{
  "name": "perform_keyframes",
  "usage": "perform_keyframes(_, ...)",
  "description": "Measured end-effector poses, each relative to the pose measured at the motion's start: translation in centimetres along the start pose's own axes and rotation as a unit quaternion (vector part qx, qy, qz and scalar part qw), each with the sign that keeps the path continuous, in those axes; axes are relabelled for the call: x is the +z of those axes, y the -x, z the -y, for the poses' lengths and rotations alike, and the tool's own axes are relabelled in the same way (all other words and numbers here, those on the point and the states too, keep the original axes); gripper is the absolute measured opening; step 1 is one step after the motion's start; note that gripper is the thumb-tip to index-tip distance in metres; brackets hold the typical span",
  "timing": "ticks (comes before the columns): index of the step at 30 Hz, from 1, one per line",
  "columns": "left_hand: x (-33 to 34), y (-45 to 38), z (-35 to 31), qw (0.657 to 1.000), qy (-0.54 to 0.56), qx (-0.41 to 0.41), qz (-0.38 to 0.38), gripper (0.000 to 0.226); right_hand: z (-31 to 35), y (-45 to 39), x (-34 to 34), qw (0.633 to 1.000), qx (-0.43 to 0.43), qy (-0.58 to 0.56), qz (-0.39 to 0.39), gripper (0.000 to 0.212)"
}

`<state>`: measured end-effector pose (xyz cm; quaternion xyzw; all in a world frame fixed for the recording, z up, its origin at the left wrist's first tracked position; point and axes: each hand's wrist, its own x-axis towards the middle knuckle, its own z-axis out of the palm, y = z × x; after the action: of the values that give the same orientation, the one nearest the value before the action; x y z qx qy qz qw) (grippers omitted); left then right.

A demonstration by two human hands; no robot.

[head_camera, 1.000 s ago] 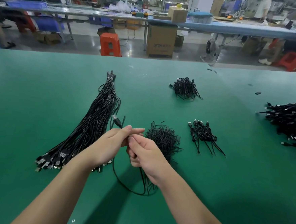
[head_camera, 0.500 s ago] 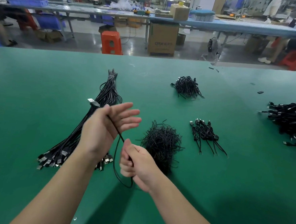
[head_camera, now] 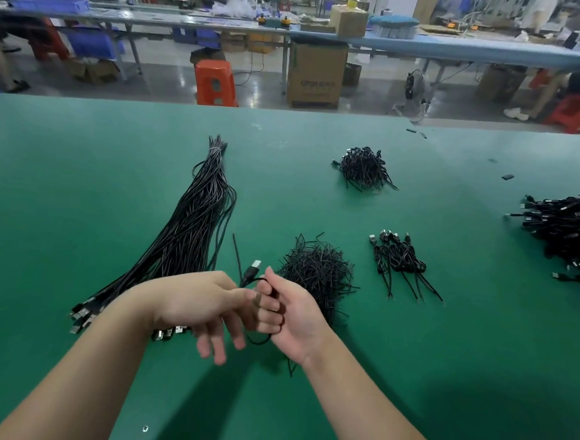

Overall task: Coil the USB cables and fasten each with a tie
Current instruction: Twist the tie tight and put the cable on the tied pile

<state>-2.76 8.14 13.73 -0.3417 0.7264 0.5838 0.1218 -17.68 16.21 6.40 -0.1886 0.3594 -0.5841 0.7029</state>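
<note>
Green desk [head_camera: 77, 205] carries all stock. A long bundle of uncoiled cables [head_camera: 191, 233] runs from far centre to near left, plugs at the near end. A large heap of cables [head_camera: 576, 233] sits at the right edge. A loose pile of ties [head_camera: 315, 273] lies centre, a second pile [head_camera: 364, 168] farther off. A small group of finished coils [head_camera: 399, 261] lies right of centre. Right hand [head_camera: 292, 316] is curled round the cable [head_camera: 252, 274] being coiled, plug upward, above the near desk. Left hand [head_camera: 200, 304] touches it with loosely spread fingers.
</note>
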Motion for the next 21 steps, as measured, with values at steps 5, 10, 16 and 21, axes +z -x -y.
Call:
perform_keyframes(5,0.9,-1.3,0.0,0.982,-0.061,-0.006,-0.178,0.045,0.5,0.1,0.1,0.989,-0.065,0.129,-0.017,0.036)
perform_keyframes(10,0.4,-1.5,1.0,0.97,-0.165,0.013,-0.178,0.042,0.6,0.7,0.3,0.982,-0.102,0.162,-0.003,0.038)
perform_keyframes(16,0.4,-3.1,1.8,0.903,0.245,0.224,-0.273,0.056,0.3,1.0,0.8,0.982,-0.118,0.144,0.014,0.04)
perform_keyframes(21,1.2,-4.1,1.0,0.813,0.375,0.29,-0.338,0.051,-1.2,0.2,1.3,0.981,-0.109,0.159,0.028,0.038)
